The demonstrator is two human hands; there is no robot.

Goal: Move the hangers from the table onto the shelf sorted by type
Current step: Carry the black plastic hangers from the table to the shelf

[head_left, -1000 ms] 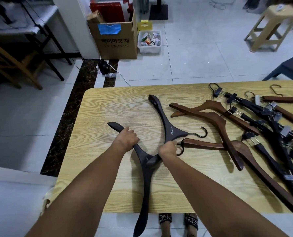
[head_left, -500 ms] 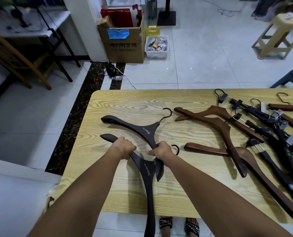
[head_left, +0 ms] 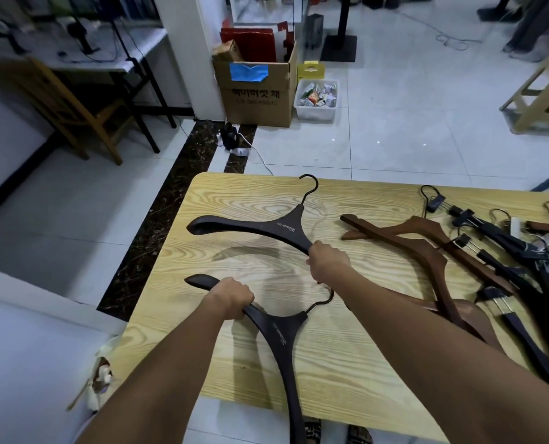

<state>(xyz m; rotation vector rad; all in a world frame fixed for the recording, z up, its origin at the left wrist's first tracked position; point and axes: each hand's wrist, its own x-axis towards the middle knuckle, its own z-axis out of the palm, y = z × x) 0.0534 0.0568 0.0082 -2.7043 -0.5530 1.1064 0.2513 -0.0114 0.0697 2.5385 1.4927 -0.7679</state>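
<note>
Head view, the only 1 we have.

- Our left hand point(head_left: 231, 298) is curled tight round 1 arm of the near black wide-shouldered wooden hanger point(head_left: 279, 334), just inboard of its rounded tip. The other arm runs off the near table edge toward us.
- Our right hand point(head_left: 327, 262) is wrapped round the right arm of the far black hanger of the same make point(head_left: 282, 225), its hook pointing away from us.
- 1 hanger per hand, both matching, so we read this as pulling the black type out as 1 group.
- We grip the arms rather than the hooks, which likely gives better control of swing. Both hooks face the same way, so the 2 should stack flat.
- Both sit low over the light wood-grain table point(head_left: 222, 193). The shadows hint they're lifted, but we can't tell for sure.
- The brown wooden hangers point(head_left: 427, 241) lie crossed to our right. Beyond them is a tangle of black clip hangers with metal hooks point(head_left: 507, 241).
- The shelf is not in view.
- Our judgement is that the task is at an early stage, with most hangers on the table.
</note>
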